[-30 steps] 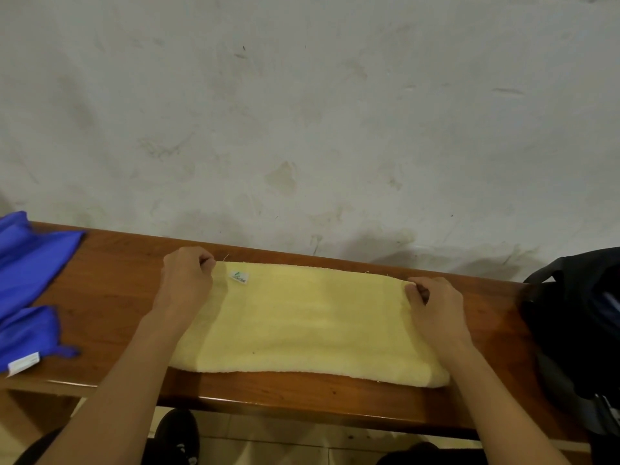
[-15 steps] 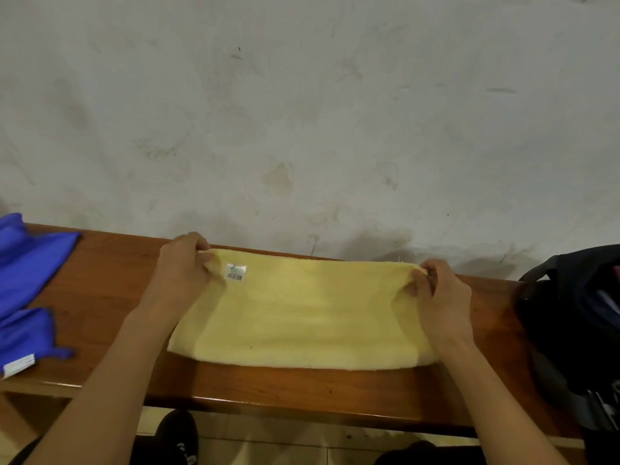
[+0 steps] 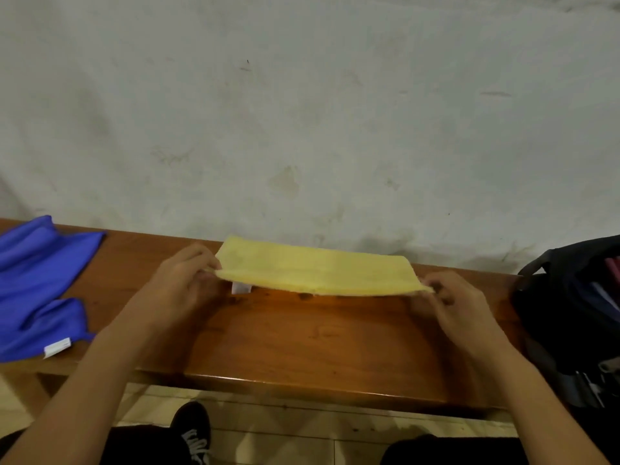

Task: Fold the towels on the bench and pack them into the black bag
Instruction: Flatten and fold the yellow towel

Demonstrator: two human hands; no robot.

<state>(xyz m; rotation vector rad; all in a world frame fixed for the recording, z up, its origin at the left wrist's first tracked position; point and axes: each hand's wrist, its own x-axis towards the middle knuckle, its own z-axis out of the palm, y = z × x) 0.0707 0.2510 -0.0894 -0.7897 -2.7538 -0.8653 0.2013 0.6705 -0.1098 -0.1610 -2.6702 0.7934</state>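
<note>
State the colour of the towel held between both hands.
Pale yellow towel, seen in the head view.

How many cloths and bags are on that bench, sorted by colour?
Yellow towel: 1, held at both ends
Blue cloth: 1 that I can tell; it may be more, as the folds hide its extent
Black bag: 1
Total: 3

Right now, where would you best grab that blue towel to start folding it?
Take the blue towel by its near corner by the white tag, coming from the bench's front edge. It lies loose and rumpled at the left end, and both hands are busy with the yellow towel.
</note>
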